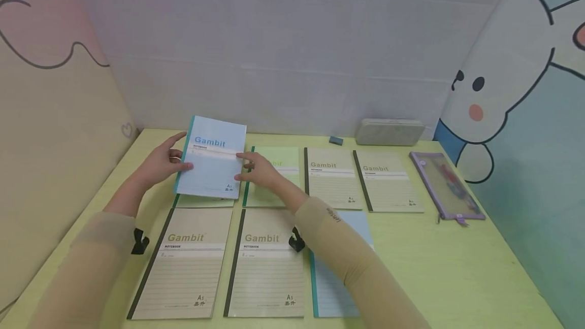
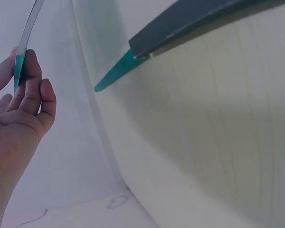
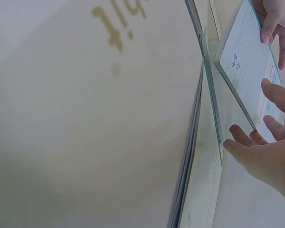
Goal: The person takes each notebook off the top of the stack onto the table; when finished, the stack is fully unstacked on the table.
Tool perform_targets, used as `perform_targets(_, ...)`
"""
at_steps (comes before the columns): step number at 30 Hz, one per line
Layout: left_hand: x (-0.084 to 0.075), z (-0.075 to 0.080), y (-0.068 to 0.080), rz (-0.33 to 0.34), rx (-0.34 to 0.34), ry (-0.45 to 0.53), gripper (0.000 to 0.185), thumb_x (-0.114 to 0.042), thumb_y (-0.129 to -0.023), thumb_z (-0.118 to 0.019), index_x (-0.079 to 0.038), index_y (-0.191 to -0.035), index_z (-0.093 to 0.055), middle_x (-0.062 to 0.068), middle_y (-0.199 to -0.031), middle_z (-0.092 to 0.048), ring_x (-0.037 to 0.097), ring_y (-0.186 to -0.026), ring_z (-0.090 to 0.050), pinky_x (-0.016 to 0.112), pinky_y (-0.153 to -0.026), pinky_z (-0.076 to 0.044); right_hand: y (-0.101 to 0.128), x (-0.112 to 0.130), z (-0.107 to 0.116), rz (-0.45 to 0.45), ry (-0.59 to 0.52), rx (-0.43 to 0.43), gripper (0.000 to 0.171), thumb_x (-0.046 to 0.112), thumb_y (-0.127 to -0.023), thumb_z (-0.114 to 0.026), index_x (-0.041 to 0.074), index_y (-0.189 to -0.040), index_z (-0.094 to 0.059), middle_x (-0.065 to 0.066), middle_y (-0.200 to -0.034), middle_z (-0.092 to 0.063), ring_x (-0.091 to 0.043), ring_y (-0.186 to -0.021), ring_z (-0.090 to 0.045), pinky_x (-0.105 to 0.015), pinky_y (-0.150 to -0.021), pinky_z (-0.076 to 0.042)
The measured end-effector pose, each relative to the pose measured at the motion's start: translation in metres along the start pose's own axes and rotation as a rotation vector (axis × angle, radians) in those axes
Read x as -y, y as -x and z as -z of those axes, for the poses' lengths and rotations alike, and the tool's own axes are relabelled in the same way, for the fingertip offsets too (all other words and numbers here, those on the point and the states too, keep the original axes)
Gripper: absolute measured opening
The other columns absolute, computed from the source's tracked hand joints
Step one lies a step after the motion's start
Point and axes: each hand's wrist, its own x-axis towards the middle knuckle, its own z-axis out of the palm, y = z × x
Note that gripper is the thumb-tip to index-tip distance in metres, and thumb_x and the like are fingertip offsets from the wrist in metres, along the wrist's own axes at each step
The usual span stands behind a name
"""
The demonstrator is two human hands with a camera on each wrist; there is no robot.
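A light-blue Gambit notebook (image 1: 215,166) with a teal spine is held up, tilted, above the back-left of the table. My left hand (image 1: 165,161) pinches it at the spine, thumb on the cover; the left wrist view shows the fingers (image 2: 32,90) curled at the spine. At its right edge is my right hand (image 1: 262,170), fingers spread and fingertips touching the cover side. In the right wrist view, this hand (image 3: 270,147) looks loose around the edge. Beneath the raised notebook a green notebook (image 1: 205,201) is mostly covered. Another green notebook (image 1: 274,187) lies behind my right wrist.
Two beige notebooks (image 1: 180,268) (image 1: 265,273) lie in front, beside a blue notebook (image 1: 333,288) partly hidden by my right forearm. Further beige notebooks (image 1: 331,182) (image 1: 388,187) lie at the back. A mesh pouch (image 1: 448,184), grey case (image 1: 389,132) and small eraser-like block (image 1: 335,140) are also there.
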Motion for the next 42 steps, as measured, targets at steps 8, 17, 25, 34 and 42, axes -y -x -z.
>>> perform_targets(8,-0.023,0.002,-0.001,-0.006,0.003,0.042,0.091,-0.022,-0.085,-0.072,-0.025,-0.153,-0.011,0.018,-0.113,-0.058,0.028,-0.101,-0.062,0.029,-0.078,-0.049,0.003,0.007,0.015,0.024,-0.086,-0.121,0.061,0.011,-0.084,-0.071,0.020,-0.139,-0.048,-0.003,-0.150,-0.033,-0.021,-0.108,-0.059,-0.026,-0.078,-0.051)
perform_targets(17,-0.053,0.003,-0.002,-0.052,-0.023,-0.054,0.090,-0.027,-0.085,-0.071,-0.021,-0.153,-0.013,0.017,-0.109,-0.061,0.027,-0.092,-0.058,0.031,-0.080,-0.047,0.011,0.013,0.047,0.098,-0.125,-0.125,0.061,0.005,-0.083,-0.071,0.019,-0.138,-0.048,-0.002,-0.139,-0.045,-0.016,-0.093,-0.065,-0.029,-0.076,-0.052)
perform_targets(25,-0.084,-0.003,-0.004,-0.094,-0.047,-0.052,0.089,-0.021,-0.083,-0.073,-0.019,-0.152,-0.017,0.014,-0.120,-0.049,0.026,-0.090,-0.052,0.023,-0.073,-0.045,0.028,0.022,0.081,0.140,-0.062,-0.084,0.066,0.010,-0.084,-0.071,0.021,-0.142,-0.044,-0.004,-0.140,-0.046,-0.015,-0.089,-0.064,-0.028,-0.080,-0.048)
perform_targets(34,-0.121,-0.013,-0.007,-0.174,-0.066,-0.096,0.085,-0.015,-0.082,-0.074,-0.013,-0.150,-0.024,0.012,-0.113,-0.055,0.024,-0.090,-0.051,0.032,-0.080,-0.043,0.051,0.026,0.123,0.129,-0.053,-0.103,0.068,0.010,-0.083,-0.072,0.025,-0.143,-0.043,-0.004,-0.132,-0.049,-0.019,-0.091,-0.063,-0.032,-0.085,-0.049)
perform_targets(42,-0.153,-0.029,-0.006,-0.233,-0.059,-0.107,0.083,-0.018,-0.080,-0.076,-0.011,-0.148,-0.028,0.008,-0.106,-0.061,0.024,-0.096,-0.047,0.037,-0.083,-0.040,0.082,0.025,0.153,0.180,0.155,-0.129,0.067,0.016,-0.084,-0.073,0.020,-0.143,-0.042,-0.006,-0.119,-0.053,-0.020,-0.101,-0.053,-0.034,-0.087,-0.047)
